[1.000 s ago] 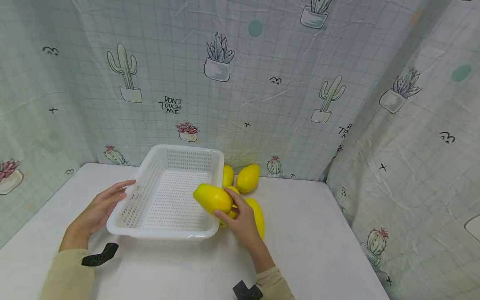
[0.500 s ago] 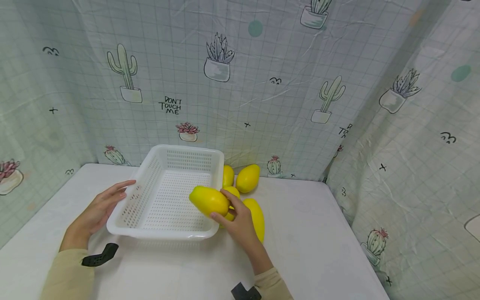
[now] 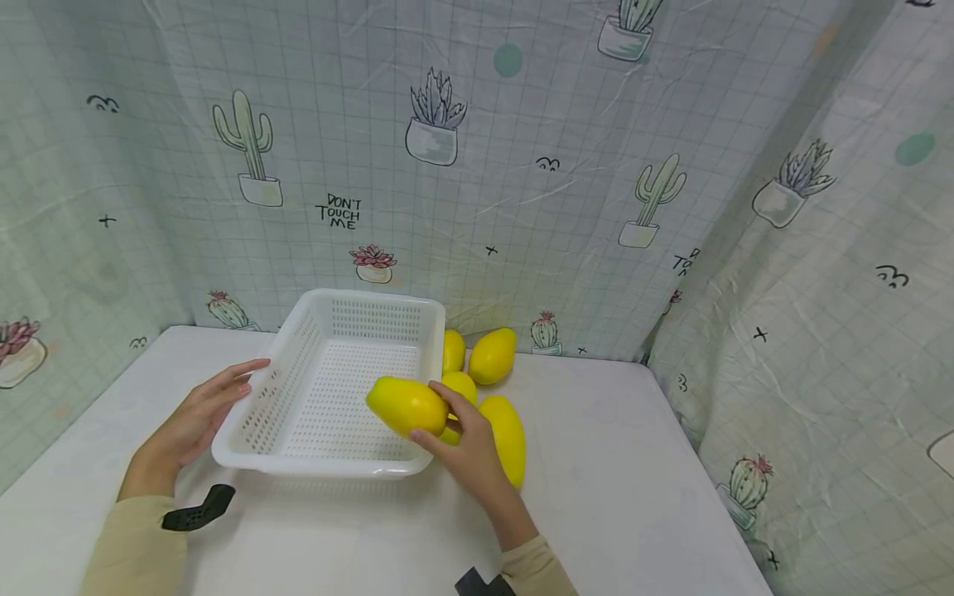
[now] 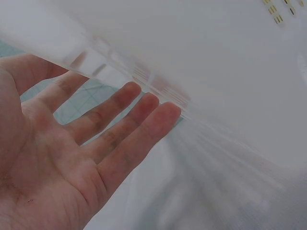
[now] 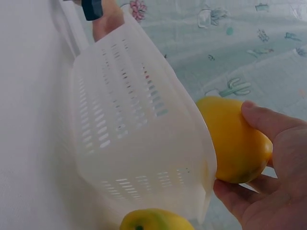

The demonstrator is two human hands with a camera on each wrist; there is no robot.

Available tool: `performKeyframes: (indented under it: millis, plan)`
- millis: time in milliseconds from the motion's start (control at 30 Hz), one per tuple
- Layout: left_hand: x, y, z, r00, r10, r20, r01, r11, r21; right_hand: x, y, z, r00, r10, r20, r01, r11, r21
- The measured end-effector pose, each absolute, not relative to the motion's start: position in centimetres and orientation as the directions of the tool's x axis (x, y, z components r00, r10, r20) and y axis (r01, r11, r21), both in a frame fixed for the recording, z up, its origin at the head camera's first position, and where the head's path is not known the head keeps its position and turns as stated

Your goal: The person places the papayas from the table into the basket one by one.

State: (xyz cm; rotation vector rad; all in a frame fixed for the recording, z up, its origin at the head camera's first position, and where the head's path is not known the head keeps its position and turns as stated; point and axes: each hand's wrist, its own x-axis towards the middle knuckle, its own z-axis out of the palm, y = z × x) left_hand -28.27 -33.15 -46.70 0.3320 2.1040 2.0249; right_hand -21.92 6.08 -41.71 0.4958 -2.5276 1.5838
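Observation:
In the head view my right hand (image 3: 471,451) holds a yellow mango (image 3: 406,406) by its rounded end, thumb in front and fingers behind. Its greenish tip points left, over the right side of a white perforated plastic basket (image 3: 320,466). The right wrist view shows this mango (image 5: 235,139) at the basket's rim, between thumb and fingers. At the basket's left wall is my left hand (image 3: 195,418), its fingertips touching the rim. The left wrist view shows its fingers (image 4: 129,139) nearly straight against the wall, two of them partly hidden behind the rim.
Several more yellow fruits lie right of the basket, among them one fruit (image 3: 493,356) at the back and a long one (image 3: 505,439) behind my right hand. The white table (image 3: 611,463) ends at a cactus-print curtain (image 3: 507,182) behind and at both sides.
My right hand has moved slightly left and toward me with the mango, farther over the basket. The left hand and the basket stay in place.

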Motion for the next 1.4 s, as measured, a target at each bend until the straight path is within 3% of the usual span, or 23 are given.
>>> performKeyframes:
  millis: [1400]
  plan:
    - [-28.2, -33.1, -46.7, -0.958, 0.288, 0.007, 0.02, 0.044, 0.999, -21.3, 5.0, -42.0, -0.878, -0.326, 0.35, -0.473, 0.482, -0.738]
